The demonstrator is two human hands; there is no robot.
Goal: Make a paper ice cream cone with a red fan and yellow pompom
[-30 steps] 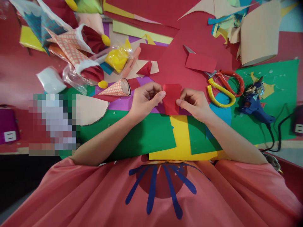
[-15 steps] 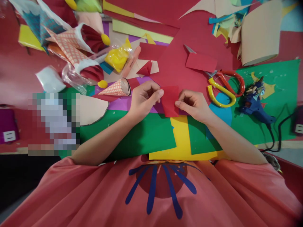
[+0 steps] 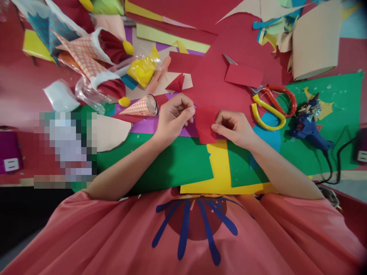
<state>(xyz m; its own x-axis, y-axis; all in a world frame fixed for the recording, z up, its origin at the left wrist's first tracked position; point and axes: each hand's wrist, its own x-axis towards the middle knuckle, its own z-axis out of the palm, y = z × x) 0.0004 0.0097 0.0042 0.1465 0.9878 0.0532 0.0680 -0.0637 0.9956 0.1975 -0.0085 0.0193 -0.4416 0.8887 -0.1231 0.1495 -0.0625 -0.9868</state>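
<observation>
Between my hands is a small red piece of paper [image 3: 205,124], held upright above the coloured sheets. My left hand [image 3: 177,116] pinches its upper left corner between thumb and fingertips. At its right edge, my right hand [image 3: 233,128] grips it with thumb and curled index finger. Left of my left hand lies a small checked paper cone [image 3: 139,107]. A folded red paper piece [image 3: 176,84] rests just beyond. Scissors with one red and one yellow handle [image 3: 269,110] lie right of my right hand, their blades partly under a red paper rectangle [image 3: 243,75].
A blue glue gun [image 3: 311,131] with a black cord lies on the green sheet [image 3: 344,110] at the right. Larger paper cones [image 3: 83,57] and a yellow clay packet [image 3: 145,68] fill the back left. A beige paper cylinder [image 3: 317,42] stands back right.
My left hand has shifted very slightly left and up at the paper's corner. The red paper's lower edge sits a little lower. My right hand is almost still.
</observation>
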